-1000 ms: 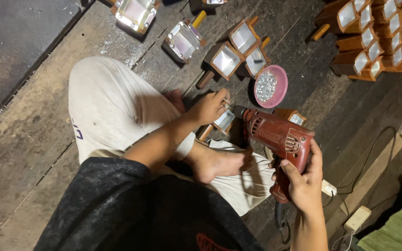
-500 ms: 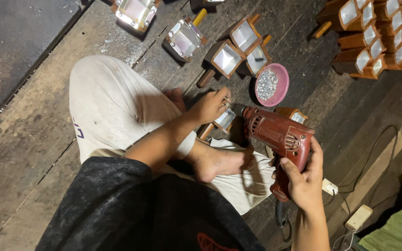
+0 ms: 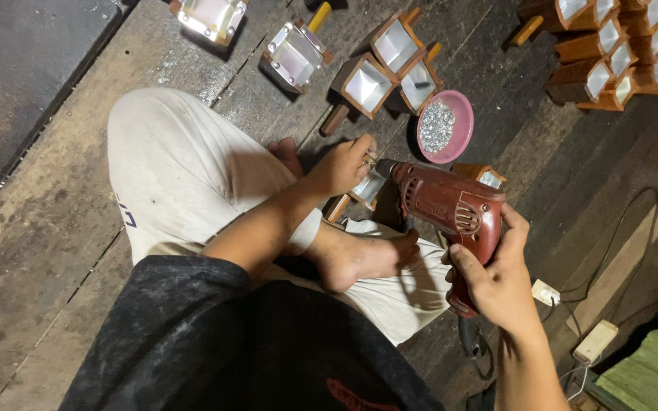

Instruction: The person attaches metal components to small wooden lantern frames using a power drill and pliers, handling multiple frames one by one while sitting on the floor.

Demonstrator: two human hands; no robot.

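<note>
Hardly anything has shifted: my right hand (image 3: pixel 496 278) still grips the red drill (image 3: pixel 451 217), its tip at the small wooden box (image 3: pixel 363 190), which my left hand (image 3: pixel 340 164) pinches closed, so I judge drilling continues.

The drill (image 3: pixel 451 217) in the right hand (image 3: pixel 496 278) is showing a dull red body. The bowl (image 3: pixel 445 126) near the far edge of the floor (image 3: pixel 55 228) is glowing pink — its contents glinting silver. The small frames (image 3: pixel 365 85) are showing brown wood around pale, whitish centres. The trousers (image 3: pixel 184 175) are looking cream, the shirt (image 3: pixel 192 342) black — faintly speckled grey.
</note>
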